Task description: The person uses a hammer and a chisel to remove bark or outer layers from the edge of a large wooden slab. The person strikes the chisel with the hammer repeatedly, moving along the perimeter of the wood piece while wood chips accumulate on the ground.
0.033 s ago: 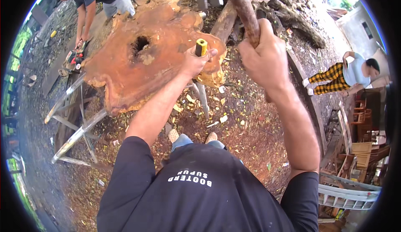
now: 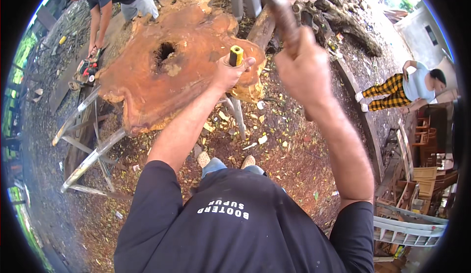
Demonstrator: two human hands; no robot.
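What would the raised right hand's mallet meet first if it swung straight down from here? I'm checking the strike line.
Most likely the yellow chisel handle gripped by the left hand on the wood slab. The right hand holds the mallet above it; depth is uncertain.

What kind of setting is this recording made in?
Most likely an outdoor woodworking yard. A big raw wood slab rests on a metal stand, wood chips litter the dirt ground, and logs lie piled nearby.

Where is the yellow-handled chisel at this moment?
In the head view, the chisel stands in the left hand at the right edge of the wood slab.
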